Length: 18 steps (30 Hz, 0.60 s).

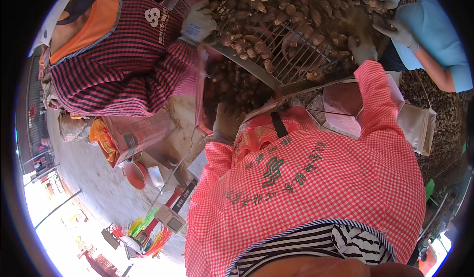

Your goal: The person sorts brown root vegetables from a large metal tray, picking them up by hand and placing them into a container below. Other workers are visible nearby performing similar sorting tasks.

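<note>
My left hand (228, 120), in a grey work glove, is at the near edge of an open pink sack (200, 104) filled with dark taro corms (237, 82). Its fingers are blurred, so any grip is unclear. My right hand (362, 50), also gloved and blurred, reaches over the right side of a metal-barred sorting table (280, 88). Brown taro corms (314, 15) lie heaped on the table's far part, close to that hand. A small cluster of corms (250, 47) rests on the bars near the front corner. Whether my right fingers hold one is hidden.
A co-worker in a dark checked smock (122, 58) stands left, a gloved hand (198, 23) at the table. Another person in blue (433, 36) holds corms at right. A reddish tub (301, 52) shows beneath the bars. A scale display (169, 218) and red basin (135, 175) are lower left.
</note>
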Each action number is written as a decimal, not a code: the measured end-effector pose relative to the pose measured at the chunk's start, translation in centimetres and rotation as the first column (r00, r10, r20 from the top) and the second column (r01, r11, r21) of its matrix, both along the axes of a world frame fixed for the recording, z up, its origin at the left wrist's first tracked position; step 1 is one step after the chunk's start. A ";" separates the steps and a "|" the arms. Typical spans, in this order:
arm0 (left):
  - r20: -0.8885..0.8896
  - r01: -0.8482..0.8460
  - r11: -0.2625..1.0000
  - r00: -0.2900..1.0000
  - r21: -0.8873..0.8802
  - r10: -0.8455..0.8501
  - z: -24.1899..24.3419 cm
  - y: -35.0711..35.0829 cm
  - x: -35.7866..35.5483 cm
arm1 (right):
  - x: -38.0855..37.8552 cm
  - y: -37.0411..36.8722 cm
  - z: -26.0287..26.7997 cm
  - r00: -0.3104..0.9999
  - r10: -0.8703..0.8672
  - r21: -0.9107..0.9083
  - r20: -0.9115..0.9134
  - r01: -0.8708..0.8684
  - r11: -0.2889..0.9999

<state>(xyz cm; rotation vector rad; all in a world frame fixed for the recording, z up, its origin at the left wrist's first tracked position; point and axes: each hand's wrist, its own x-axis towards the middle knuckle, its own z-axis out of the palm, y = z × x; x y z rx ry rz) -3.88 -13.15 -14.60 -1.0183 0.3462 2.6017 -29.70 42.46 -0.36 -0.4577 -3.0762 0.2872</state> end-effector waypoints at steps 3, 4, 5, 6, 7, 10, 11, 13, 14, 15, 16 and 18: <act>0.032 0.147 0.961 0.989 -0.236 -0.143 5.4 1.7 -0.2 | -2.0 5.2 -3.6 0.993 -0.018 0.058 0.114 0.012 0.998; 0.023 0.164 0.956 0.986 -0.245 -0.164 6.3 2.8 -0.2 | -2.7 5.3 -3.5 0.977 -0.008 0.064 0.215 -0.006 0.998; 0.012 0.186 0.950 0.982 -0.252 -0.189 7.0 4.0 -0.5 | -3.6 5.3 -3.6 0.950 -0.003 -0.050 0.311 0.020 0.999; -0.023 0.232 0.935 0.969 -0.269 -0.247 7.7 4.7 -0.4 | -4.2 3.1 -2.5 0.910 0.018 -0.166 0.414 0.056 0.985; -0.068 0.280 0.917 0.948 -0.286 -0.311 8.1 5.5 -1.0 | -4.1 1.3 -1.7 0.910 0.069 -0.311 0.409 0.067 0.948; -0.136 0.325 0.896 0.916 -0.303 -0.378 7.6 8.2 -3.4 | -1.4 -1.5 -0.2 0.967 0.179 -0.664 0.183 -0.013 0.748; -0.146 0.326 0.896 0.913 -0.301 -0.381 7.2 9.0 -4.1 | -0.8 -1.3 -0.4 0.977 0.201 -0.703 0.071 -0.094 0.705; -0.304 0.354 0.782 0.777 -0.514 -0.552 5.7 9.9 -5.1 | -0.5 0.5 -1.6 0.958 0.259 -0.564 -0.128 -0.285 0.775; -0.356 0.335 0.714 0.690 -0.614 -0.630 5.0 10.2 -5.3 | -0.1 1.2 -1.3 0.956 0.292 -0.452 0.010 -0.256 0.854; -0.480 0.330 0.867 0.730 -0.374 -0.485 2.4 9.8 -4.9 | 0.8 0.6 0.8 0.935 0.320 -0.334 0.152 -0.256 0.907; -0.566 0.301 0.947 0.765 -0.109 -0.308 -0.9 9.0 -4.5 | 1.6 -0.2 2.4 0.901 0.329 -0.208 0.284 -0.277 0.938; -0.446 0.259 0.966 0.862 -0.019 -0.240 -0.4 10.3 -5.3 | 3.8 -0.7 1.3 0.866 0.354 -0.155 0.354 -0.319 0.935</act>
